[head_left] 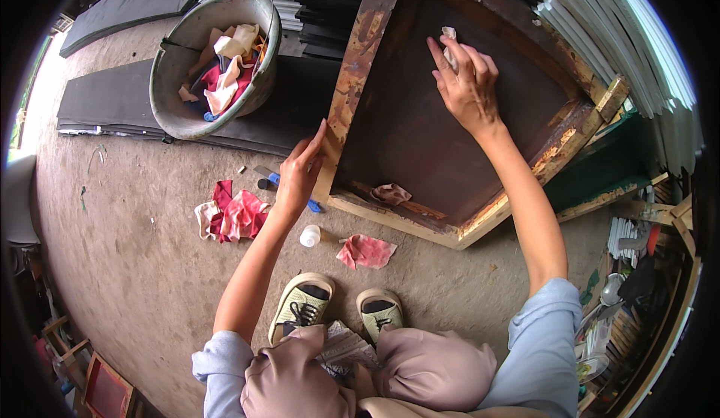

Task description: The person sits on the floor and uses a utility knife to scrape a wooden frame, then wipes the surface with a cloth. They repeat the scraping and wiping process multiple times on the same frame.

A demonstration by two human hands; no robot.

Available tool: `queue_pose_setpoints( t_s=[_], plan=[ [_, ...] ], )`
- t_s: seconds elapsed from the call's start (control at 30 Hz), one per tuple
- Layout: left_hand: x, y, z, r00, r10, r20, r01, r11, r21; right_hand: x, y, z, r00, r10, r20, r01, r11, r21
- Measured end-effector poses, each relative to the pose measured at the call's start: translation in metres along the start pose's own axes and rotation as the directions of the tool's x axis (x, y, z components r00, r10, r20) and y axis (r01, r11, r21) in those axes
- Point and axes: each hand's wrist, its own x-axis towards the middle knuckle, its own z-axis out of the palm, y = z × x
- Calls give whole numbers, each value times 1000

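A large wooden screen frame [358, 65] with dark brown mesh [420, 125] leans tilted in front of me, its bars stained and flaking. My left hand [301, 169] grips its left bar near the lower corner, index finger stretched along the wood. Over the upper part of the mesh, my right hand [472, 91] presses a small whitish rag [448, 34] with its fingertips; the palm side is hidden. Another crumpled rag [391, 193] rests inside the frame's lower edge.
Left of the frame, a grey bucket [171, 91] of rags stands by black sheets [97, 99]. On the concrete lie red-stained cloths [244, 215], a pink cloth [367, 251], a white-capped bottle [310, 236] and a blue-handled tool [314, 205]. A green screen [600, 174] sits behind, right.
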Motion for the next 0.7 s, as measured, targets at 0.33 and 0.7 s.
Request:
queue_pose_setpoints(
  t_s=[0.33,0.7],
  plan=[
    [1,-4,0,1000,15,11,-15,1000,2,-85,-87,8,836,-432,339,248,848,468],
    [-2,-9,-3,1000,31,-4,-31,1000,-5,-10,-86,15,939,270,212,-303,942,146]
  ],
)
